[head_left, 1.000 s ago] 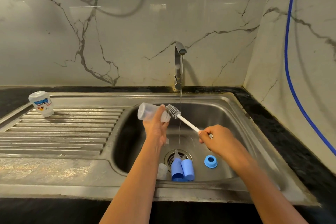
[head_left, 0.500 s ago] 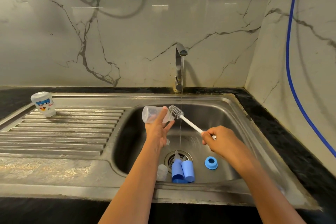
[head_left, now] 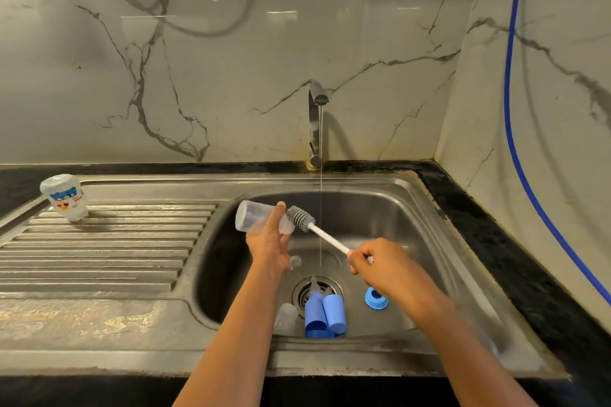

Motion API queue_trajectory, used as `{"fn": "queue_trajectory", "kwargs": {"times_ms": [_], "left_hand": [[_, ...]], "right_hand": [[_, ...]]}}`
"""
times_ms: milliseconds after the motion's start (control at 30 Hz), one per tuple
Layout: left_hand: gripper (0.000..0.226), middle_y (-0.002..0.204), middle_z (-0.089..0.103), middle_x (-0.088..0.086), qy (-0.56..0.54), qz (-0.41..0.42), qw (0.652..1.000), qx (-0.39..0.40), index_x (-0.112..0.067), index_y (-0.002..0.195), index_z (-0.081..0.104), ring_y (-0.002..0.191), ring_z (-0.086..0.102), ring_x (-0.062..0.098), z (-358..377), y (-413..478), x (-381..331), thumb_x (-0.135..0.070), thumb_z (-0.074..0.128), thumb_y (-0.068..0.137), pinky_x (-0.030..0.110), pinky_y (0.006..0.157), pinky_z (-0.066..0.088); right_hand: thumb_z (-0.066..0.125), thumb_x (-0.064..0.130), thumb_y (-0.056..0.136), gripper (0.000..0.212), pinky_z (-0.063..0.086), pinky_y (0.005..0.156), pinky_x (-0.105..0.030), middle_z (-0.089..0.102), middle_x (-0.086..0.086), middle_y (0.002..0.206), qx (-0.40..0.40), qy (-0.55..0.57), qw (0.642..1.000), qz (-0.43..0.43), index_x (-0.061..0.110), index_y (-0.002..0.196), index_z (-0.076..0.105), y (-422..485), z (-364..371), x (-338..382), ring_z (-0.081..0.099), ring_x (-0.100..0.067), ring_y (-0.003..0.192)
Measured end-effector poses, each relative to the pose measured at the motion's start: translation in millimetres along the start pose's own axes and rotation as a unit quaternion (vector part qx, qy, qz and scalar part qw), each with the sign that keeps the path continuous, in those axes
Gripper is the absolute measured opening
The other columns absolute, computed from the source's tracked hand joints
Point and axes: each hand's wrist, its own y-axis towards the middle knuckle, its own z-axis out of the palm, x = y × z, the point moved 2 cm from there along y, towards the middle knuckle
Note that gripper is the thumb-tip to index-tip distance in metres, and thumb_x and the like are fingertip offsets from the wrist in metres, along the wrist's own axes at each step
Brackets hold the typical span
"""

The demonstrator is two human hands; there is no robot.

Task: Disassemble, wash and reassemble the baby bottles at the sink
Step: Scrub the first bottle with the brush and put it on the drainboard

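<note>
My left hand [head_left: 269, 243] grips a clear baby bottle [head_left: 253, 217] lying sideways over the sink basin [head_left: 380, 208], its mouth pointing right. My right hand [head_left: 380, 261] holds the white handle of a bottle brush [head_left: 302, 218]; the grey bristle head sits just outside the bottle's mouth. On the basin floor by the drain [head_left: 317, 291] lie two blue caps [head_left: 325, 311], a blue screw ring [head_left: 376, 298] and a clear part [head_left: 286, 317]. Another small clear piece [head_left: 295, 262] peeks out below my left hand.
The tap [head_left: 315, 122] runs a thin stream into the basin, just right of the brush head. A printed bottle [head_left: 64, 196] stands upside down at the far left of the ribbed drainboard [head_left: 99, 248]. A blue hose [head_left: 515, 129] hangs down the right wall.
The brush head has stayed at the bottle's mouth; both hands shifted only slightly. The view moved a little.
</note>
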Motion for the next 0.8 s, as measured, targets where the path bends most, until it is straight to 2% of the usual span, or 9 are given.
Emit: {"fn": "queue_trajectory", "kwargs": {"times_ms": [100, 167, 233, 333, 433, 533, 633, 700, 800], "left_hand": [[0.057, 0.111, 0.059, 0.010, 0.066, 0.005, 0.997, 0.038, -0.008, 0.128, 0.045, 0.089, 0.063, 0.018, 2.7, -3.9, 4.0, -0.009, 0.075, 0.079, 0.031, 0.078, 0.055], [0.066, 0.117, 0.058, 0.012, 0.115, 0.005, 0.991, 0.071, -0.007, 0.135, 0.041, 0.091, 0.063, 0.019, 5.3, -6.0, 5.6, -0.005, 0.074, 0.078, 0.029, 0.076, 0.056], [0.069, 0.117, 0.059, 0.011, 0.115, 0.006, 0.991, 0.071, -0.007, 0.138, 0.038, 0.090, 0.063, 0.018, 6.1, -6.6, 5.9, -0.004, 0.073, 0.079, 0.036, 0.084, 0.056], [0.069, 0.118, 0.057, 0.009, 0.069, -0.002, 0.997, 0.032, -0.009, 0.138, 0.036, 0.098, 0.057, 0.021, 3.5, -6.0, 3.8, -0.009, 0.073, 0.080, 0.051, 0.100, 0.043], [0.050, 0.097, 0.061, 0.005, 0.064, -0.009, 0.998, 0.015, -0.010, 0.122, 0.046, 0.088, 0.062, 0.018, -0.7, -4.4, 1.4, -0.015, 0.075, 0.081, 0.046, 0.087, 0.047], [0.054, 0.109, 0.064, 0.010, 0.113, 0.026, 0.991, 0.066, -0.006, 0.127, 0.050, 0.094, 0.065, 0.021, -0.9, -1.9, 2.8, -0.014, 0.076, 0.079, 0.033, 0.076, 0.056], [0.049, 0.116, 0.063, 0.011, 0.215, 0.033, 0.962, 0.162, -0.008, 0.125, 0.053, 0.101, 0.065, 0.025, 6.6, -5.6, 12.3, -0.015, 0.073, 0.081, 0.031, 0.070, 0.057], [0.048, 0.118, 0.062, 0.012, 0.223, 0.039, 0.960, 0.165, -0.010, 0.125, 0.053, 0.104, 0.063, 0.025, 8.5, -5.7, 17.1, -0.016, 0.072, 0.082, 0.036, 0.078, 0.057], [0.054, 0.113, 0.059, 0.007, 0.147, 0.018, 0.985, 0.087, -0.012, 0.131, 0.045, 0.099, 0.061, 0.021, 3.1, 4.9, 16.5, -0.018, 0.071, 0.084, 0.043, 0.094, 0.051]], "right_hand": [[0.044, 0.030, 0.098, 0.032, 0.040, 0.050, -0.028, 0.053, 0.000, 0.060, -0.038, -0.009, 0.999, 0.010, 0.013, 0.077, 0.063, 3.6, 0.4, -2.0, 0.044, -0.015, 0.049], [0.044, 0.031, 0.098, 0.033, 0.047, 0.055, -0.033, 0.060, -0.001, 0.066, -0.058, -0.015, 0.998, 0.016, 0.012, 0.082, 0.065, 6.3, -2.9, -5.9, 0.052, -0.018, 0.055], [0.045, 0.032, 0.098, 0.033, 0.049, 0.058, -0.033, 0.066, -0.005, 0.073, -0.053, -0.002, 0.998, 0.019, 0.011, 0.084, 0.067, 7.5, -5.8, -9.3, 0.056, -0.021, 0.059], [0.048, 0.031, 0.096, 0.033, 0.039, 0.050, -0.025, 0.060, -0.002, 0.065, -0.016, -0.006, 1.000, 0.018, 0.013, 0.080, 0.070, 3.9, -7.3, -10.8, 0.047, -0.013, 0.052], [0.048, 0.030, 0.096, 0.033, 0.038, 0.049, -0.023, 0.060, 0.000, 0.065, 0.003, -0.010, 1.000, 0.020, 0.011, 0.080, 0.070, 2.4, -6.8, -12.0, 0.046, -0.012, 0.052], [0.048, 0.032, 0.096, 0.034, 0.041, 0.053, -0.028, 0.061, -0.004, 0.066, -0.028, -0.001, 0.999, 0.030, 0.010, 0.080, 0.069, 7.5, -6.8, -15.5, 0.047, -0.014, 0.053], [0.044, 0.031, 0.097, 0.032, 0.041, 0.053, -0.028, 0.058, 0.000, 0.065, -0.054, -0.024, 0.997, 0.043, 0.014, 0.080, 0.064, 11.1, -5.5, -18.4, 0.048, -0.013, 0.052], [0.044, 0.030, 0.097, 0.031, 0.040, 0.053, -0.028, 0.055, 0.001, 0.063, -0.048, -0.031, 0.997, 0.053, 0.014, 0.080, 0.064, 11.4, -5.5, -19.7, 0.046, -0.013, 0.051], [0.045, 0.028, 0.096, 0.032, 0.040, 0.053, -0.028, 0.054, 0.000, 0.062, -0.017, -0.019, 0.998, 0.054, 0.014, 0.077, 0.064, 8.3, -2.0, -17.6, 0.044, -0.013, 0.049]]}}
